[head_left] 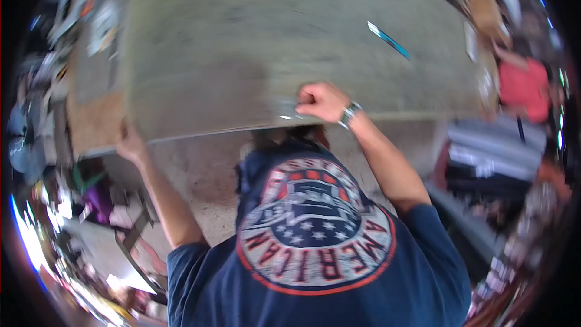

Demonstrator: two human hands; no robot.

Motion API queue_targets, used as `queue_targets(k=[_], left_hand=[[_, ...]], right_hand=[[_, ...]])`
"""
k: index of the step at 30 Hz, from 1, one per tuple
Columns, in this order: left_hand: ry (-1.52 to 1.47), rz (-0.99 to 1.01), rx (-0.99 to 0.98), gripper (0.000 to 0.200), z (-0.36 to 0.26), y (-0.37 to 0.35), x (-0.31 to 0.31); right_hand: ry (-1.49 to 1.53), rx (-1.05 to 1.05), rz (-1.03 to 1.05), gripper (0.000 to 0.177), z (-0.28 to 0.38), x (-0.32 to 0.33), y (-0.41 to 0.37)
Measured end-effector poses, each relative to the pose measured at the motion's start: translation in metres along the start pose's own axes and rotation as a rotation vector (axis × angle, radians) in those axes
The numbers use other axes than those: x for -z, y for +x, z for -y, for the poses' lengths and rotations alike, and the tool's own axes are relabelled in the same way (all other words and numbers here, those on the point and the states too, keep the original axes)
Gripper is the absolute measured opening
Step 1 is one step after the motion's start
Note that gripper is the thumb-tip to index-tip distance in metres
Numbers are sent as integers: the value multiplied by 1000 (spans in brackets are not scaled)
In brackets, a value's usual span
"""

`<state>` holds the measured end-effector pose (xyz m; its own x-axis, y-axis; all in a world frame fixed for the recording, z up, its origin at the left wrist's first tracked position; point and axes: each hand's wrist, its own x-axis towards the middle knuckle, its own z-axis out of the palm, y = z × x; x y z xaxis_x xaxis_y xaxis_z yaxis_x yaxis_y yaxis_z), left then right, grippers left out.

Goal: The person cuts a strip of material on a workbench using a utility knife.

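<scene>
My right hand [324, 102], with a watch [349, 114] on the wrist, is closed just above the front edge of the large grey-green tabletop [200, 18]. Its fingers are curled together, and I cannot tell what they hold. Beside them lies a small glossy, clear-looking patch [287, 109]. At the table's front left corner, my left hand [130, 140] rests on the edge with its fingers stretched out, somewhat blurred. Farther back on the tabletop lies a slim teal and white pen-like tool [388, 40].
A brown board [100, 122] and clear plastic [104, 27] lie at the left. Stacked grey and white cloth [496, 148] sits at the right, below a person in a red top [525, 89]. A metal-framed stand [136, 236] is at the lower left.
</scene>
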<state>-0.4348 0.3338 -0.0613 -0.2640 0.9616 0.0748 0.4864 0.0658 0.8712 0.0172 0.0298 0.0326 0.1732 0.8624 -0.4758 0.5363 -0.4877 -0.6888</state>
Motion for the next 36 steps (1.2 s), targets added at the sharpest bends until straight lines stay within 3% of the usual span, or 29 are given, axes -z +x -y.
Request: queue_targets(k=[1, 3, 9, 10, 13, 17, 36], left_hand=[[118, 0, -41, 32, 12, 3, 2], [-17, 6, -12, 35, 10, 0, 10], [64, -1, -40, 37, 19, 15, 11], [3, 12, 34, 36, 11, 12, 10], [-54, 31, -21, 35, 15, 16, 10], [-54, 50, 51, 35, 21, 23, 15], [-3, 29, -3, 38, 30, 25, 10]], right_hand=[[-35, -23, 0, 27, -12, 13, -13], [-67, -60, -36, 26, -56, 28, -43], [10, -141, -171, 20, -124, 72, -83], [16, -163, -183, 20, -127, 77, -86], [17, -191, -214, 21, -134, 85, -87], [22, -204, -234, 22, -144, 85, -88], [-166, -217, -334, 33, -138, 86, -91]])
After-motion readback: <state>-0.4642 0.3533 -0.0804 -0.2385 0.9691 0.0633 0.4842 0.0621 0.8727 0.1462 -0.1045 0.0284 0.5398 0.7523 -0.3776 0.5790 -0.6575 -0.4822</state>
